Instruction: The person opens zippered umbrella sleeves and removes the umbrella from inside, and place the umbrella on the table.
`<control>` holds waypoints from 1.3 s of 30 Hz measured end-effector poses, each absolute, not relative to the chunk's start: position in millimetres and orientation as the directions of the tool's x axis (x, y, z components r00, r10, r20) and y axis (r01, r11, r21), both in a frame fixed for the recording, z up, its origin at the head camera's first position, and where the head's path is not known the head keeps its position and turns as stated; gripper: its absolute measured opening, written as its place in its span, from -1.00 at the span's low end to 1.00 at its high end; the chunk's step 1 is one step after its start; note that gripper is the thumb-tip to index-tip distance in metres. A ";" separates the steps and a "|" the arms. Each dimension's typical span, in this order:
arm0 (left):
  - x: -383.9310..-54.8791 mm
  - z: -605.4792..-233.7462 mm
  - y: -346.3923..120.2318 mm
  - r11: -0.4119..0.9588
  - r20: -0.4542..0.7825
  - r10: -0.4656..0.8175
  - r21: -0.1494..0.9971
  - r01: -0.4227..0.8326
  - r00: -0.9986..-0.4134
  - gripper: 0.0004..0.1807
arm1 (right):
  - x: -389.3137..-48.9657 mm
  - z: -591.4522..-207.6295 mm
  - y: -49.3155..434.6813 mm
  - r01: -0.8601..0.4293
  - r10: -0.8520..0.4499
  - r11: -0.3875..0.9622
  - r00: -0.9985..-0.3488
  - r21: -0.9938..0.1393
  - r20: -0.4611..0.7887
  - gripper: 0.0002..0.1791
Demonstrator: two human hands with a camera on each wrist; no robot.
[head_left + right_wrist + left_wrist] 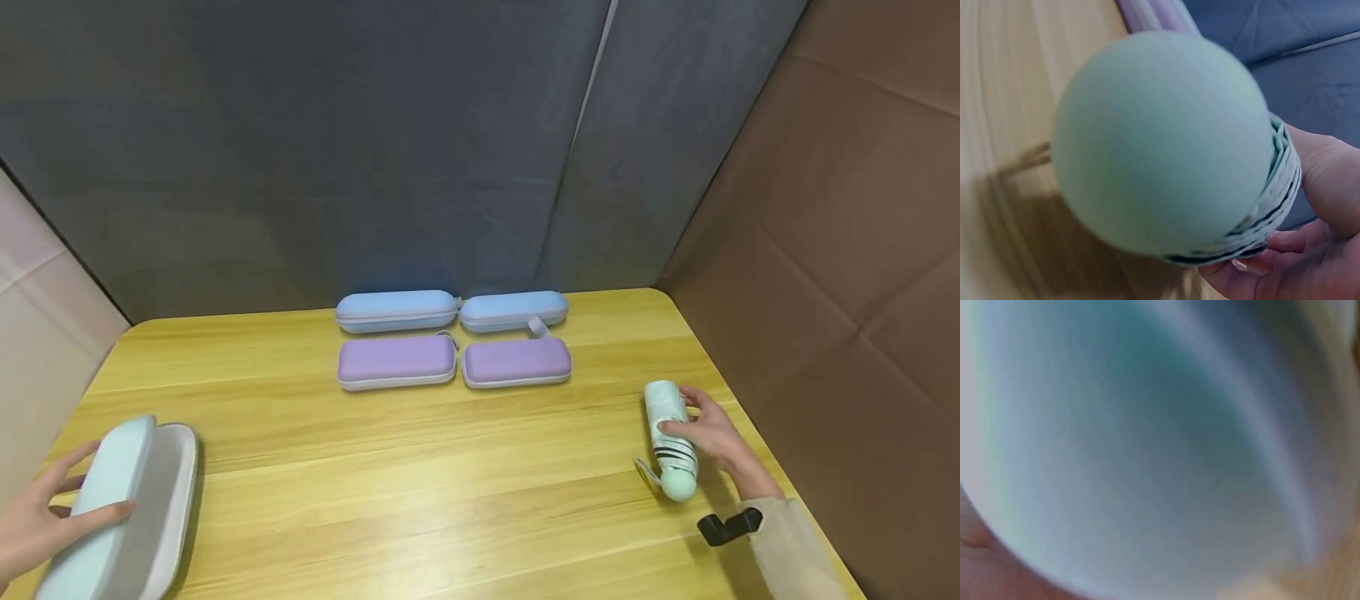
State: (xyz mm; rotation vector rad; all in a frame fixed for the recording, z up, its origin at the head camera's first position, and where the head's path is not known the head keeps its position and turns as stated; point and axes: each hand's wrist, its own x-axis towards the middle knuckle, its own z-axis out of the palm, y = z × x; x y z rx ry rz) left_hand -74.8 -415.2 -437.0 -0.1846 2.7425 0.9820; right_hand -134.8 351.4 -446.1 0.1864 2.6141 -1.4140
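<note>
At the left, my left hand point(45, 517) grips the pale mint lid point(112, 475) of a hard zip case, thumb on the near side and fingers on the far side. The case stands partly open, its lid tilted up over the light grey inside point(176, 483). In the left wrist view the case point(1116, 456) fills most of the frame, blurred. At the right, my right hand point(708, 429) holds a folded mint umbrella point(663, 404) around its fabric. Its round handle end point(1160, 144) faces the right wrist camera, and a thin strap loop point(647, 472) hangs beside it.
Two blue cases point(397, 311) point(513, 310) lie in a row along the back of the wooden table point(420, 500). Two purple cases point(397, 360) point(517, 362) lie just in front. Dark cloth point(337, 167) rises behind, brown cloth point(840, 208) on the right.
</note>
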 end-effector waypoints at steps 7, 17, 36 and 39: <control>-81.1 -446.6 -418.2 0.905 0.002 -0.039 0.425 -0.034 -0.999 0.19 | -133.2 -450.9 364.1 0.188 0.024 0.606 -0.975 -0.773 -0.219 -0.05; -79.5 -451.6 -408.8 0.945 0.044 -0.142 0.305 -0.122 -0.989 0.25 | -134.0 -449.1 367.7 0.033 -0.036 0.751 -0.995 -0.660 -0.091 -0.08; -81.9 -457.6 -412.4 0.916 0.023 -0.255 0.325 -0.234 -0.967 0.24 | -139.1 -444.8 369.7 0.038 -0.018 0.853 -0.995 -0.520 -0.102 -0.07; -81.9 -456.3 -418.3 0.890 0.034 -0.246 0.403 -0.212 -0.969 0.14 | -138.3 -444.8 368.3 0.046 -0.004 0.853 -0.996 -0.520 -0.094 -0.09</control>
